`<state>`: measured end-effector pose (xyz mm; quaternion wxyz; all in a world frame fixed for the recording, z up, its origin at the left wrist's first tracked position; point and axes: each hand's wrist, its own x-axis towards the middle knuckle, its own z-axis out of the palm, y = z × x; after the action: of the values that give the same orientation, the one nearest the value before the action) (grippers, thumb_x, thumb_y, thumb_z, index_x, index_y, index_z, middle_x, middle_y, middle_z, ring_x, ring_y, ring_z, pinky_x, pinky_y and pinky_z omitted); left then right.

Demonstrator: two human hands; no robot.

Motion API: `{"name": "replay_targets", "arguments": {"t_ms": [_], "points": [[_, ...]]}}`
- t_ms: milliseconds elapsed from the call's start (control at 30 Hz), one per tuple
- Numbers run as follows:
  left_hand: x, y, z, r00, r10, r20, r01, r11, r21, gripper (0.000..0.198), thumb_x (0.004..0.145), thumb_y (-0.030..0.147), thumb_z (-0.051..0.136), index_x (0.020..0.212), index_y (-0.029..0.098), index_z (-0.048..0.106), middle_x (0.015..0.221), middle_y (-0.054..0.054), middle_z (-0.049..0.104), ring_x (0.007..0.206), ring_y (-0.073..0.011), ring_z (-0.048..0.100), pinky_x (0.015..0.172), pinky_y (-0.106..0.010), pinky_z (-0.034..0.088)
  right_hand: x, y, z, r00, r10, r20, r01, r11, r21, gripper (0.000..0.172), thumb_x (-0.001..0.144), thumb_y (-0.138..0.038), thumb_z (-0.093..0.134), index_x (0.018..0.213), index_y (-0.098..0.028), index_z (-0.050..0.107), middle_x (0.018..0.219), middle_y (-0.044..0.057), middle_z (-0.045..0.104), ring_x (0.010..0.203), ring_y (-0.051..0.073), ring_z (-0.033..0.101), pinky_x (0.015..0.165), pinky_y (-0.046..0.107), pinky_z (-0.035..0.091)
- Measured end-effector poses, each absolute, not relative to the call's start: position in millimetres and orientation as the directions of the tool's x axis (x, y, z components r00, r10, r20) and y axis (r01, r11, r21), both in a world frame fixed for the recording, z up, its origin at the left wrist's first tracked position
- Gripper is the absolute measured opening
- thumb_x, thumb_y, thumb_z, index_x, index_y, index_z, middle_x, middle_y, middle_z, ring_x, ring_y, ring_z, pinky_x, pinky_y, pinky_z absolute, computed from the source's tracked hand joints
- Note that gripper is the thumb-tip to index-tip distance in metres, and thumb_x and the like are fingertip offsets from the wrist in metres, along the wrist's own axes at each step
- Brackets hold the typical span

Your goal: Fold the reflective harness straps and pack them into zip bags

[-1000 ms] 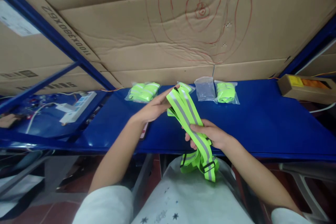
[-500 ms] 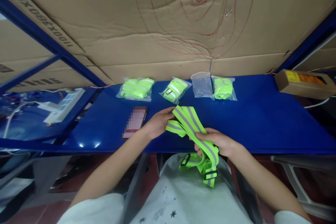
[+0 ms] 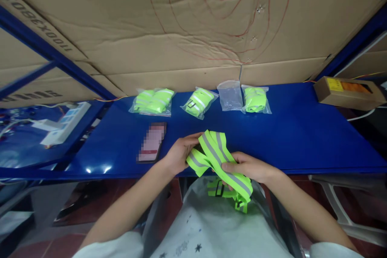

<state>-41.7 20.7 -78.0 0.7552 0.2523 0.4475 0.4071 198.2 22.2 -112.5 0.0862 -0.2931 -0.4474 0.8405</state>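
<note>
Both hands hold a neon-green reflective strap with grey stripes, just in front of the table edge. My left hand grips its folded upper end, the fingertips partly hidden behind the webbing. My right hand pinches the middle, thumb on top and fingers underneath. Below, the loose end with black buckles hangs over my lap. Beyond my hands lie clear bags of similar green straps: a wide one, a middle one and a right one. An empty clear bag lies between the latter two.
A phone rests on the blue table, left of my hands. A white power strip is at far left. An open-windowed cardboard box stands at right. A cardboard panel with red rings rises behind.
My hands and the strap have shifted slightly lower in view. The grip is unchanged, while the hanging buckles have swung and turned a little. The camera view has also shifted slightly.
</note>
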Motion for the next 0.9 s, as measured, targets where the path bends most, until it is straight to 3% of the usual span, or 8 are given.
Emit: {"name": "replay_targets", "arguments": {"t_ms": [167, 267, 400, 467, 600, 733, 833, 900], "points": [[-44, 11, -96, 0.245, 0.831, -0.499, -0.398, 0.556, 0.73, 0.042, 0.074, 0.024, 0.077, 0.115, 0.015, 0.076, 0.099, -0.009, 0.079, 0.086, -0.0246, 0.073, 0.077, -0.03, 0.054, 205, 21, -127, -0.788, 0.393, -0.473, 0.144, -0.63, -0.763, 0.064, 0.071, -0.066, 0.083, 0.103, -0.011, 0.072, 0.08, 0.005, 0.072, 0.059, 0.014, 0.067, 0.054, 0.023, 0.053], [-42, 5, -94, 0.227, 0.841, -0.492, -0.393, 0.541, 0.744, 0.04, 0.074, 0.025, 0.079, 0.114, 0.017, 0.075, 0.102, -0.007, 0.079, 0.09, -0.0236, 0.073, 0.077, -0.028, 0.053, 206, 21, -130, -0.779, 0.408, -0.477, 0.169, -0.595, -0.786, 0.068, 0.074, -0.068, 0.079, 0.113, -0.012, 0.071, 0.086, 0.005, 0.073, 0.065, 0.015, 0.067, 0.064, 0.028, 0.056], [-30, 0, -92, 0.193, 0.838, -0.511, -0.424, 0.541, 0.726, 0.042, 0.069, 0.023, 0.08, 0.11, 0.013, 0.075, 0.095, -0.008, 0.078, 0.086, -0.0238, 0.072, 0.077, -0.03, 0.053, 204, 20, -122, -0.784, 0.532, -0.32, 0.233, -0.226, -0.946, 0.054, 0.094, -0.059, 0.06, 0.126, -0.016, 0.07, 0.119, 0.008, 0.073, 0.103, 0.021, 0.067, 0.096, 0.035, 0.054], [-21, -2, -94, 0.211, 0.812, -0.544, -0.449, 0.575, 0.684, 0.042, 0.069, 0.023, 0.078, 0.108, 0.011, 0.074, 0.089, -0.008, 0.077, 0.08, -0.0231, 0.071, 0.075, -0.03, 0.053, 203, 20, -113, -0.798, 0.541, -0.267, 0.276, -0.067, -0.959, 0.048, 0.1, -0.052, 0.052, 0.13, -0.017, 0.069, 0.126, 0.007, 0.072, 0.113, 0.024, 0.064, 0.102, 0.038, 0.05], [2, -3, -99, 0.141, 0.867, -0.479, -0.529, 0.475, 0.704, 0.039, 0.072, 0.022, 0.076, 0.11, 0.02, 0.067, 0.075, 0.002, 0.068, 0.062, -0.0145, 0.062, 0.061, -0.024, 0.048, 203, 20, -95, -0.761, 0.606, -0.232, 0.309, 0.024, -0.951, 0.043, 0.103, -0.045, 0.046, 0.129, -0.019, 0.069, 0.126, 0.006, 0.072, 0.112, 0.025, 0.065, 0.1, 0.037, 0.05], [18, -1, -105, 0.009, 0.934, -0.356, -0.462, 0.32, 0.827, 0.021, 0.071, 0.02, 0.076, 0.089, 0.02, 0.065, 0.072, 0.005, 0.063, 0.057, -0.0087, 0.053, 0.055, -0.019, 0.04, 203, 21, -87, -0.71, 0.66, -0.245, 0.373, 0.057, -0.926, 0.036, 0.101, -0.041, 0.048, 0.112, -0.016, 0.071, 0.112, 0.006, 0.074, 0.099, 0.023, 0.065, 0.087, 0.032, 0.051], [17, -3, -106, 0.09, 0.931, -0.355, -0.398, 0.36, 0.844, 0.012, 0.073, 0.027, 0.07, 0.081, 0.017, 0.069, 0.071, 0.001, 0.065, 0.063, -0.0128, 0.057, 0.06, -0.022, 0.044, 203, 20, -84, -0.699, 0.662, -0.27, 0.404, 0.054, -0.913, 0.033, 0.101, -0.039, 0.048, 0.104, -0.015, 0.07, 0.104, 0.004, 0.075, 0.09, 0.02, 0.065, 0.08, 0.029, 0.049], [12, -7, -103, 0.16, 0.923, -0.35, -0.373, 0.385, 0.844, 0.026, 0.081, 0.042, 0.065, 0.083, 0.017, 0.073, 0.077, -0.004, 0.07, 0.074, -0.0202, 0.064, 0.069, -0.028, 0.049, 204, 18, -83, -0.688, 0.676, -0.263, 0.408, 0.062, -0.911, 0.033, 0.101, -0.04, 0.047, 0.107, -0.016, 0.07, 0.107, 0.004, 0.074, 0.094, 0.021, 0.065, 0.083, 0.03, 0.048]]}}
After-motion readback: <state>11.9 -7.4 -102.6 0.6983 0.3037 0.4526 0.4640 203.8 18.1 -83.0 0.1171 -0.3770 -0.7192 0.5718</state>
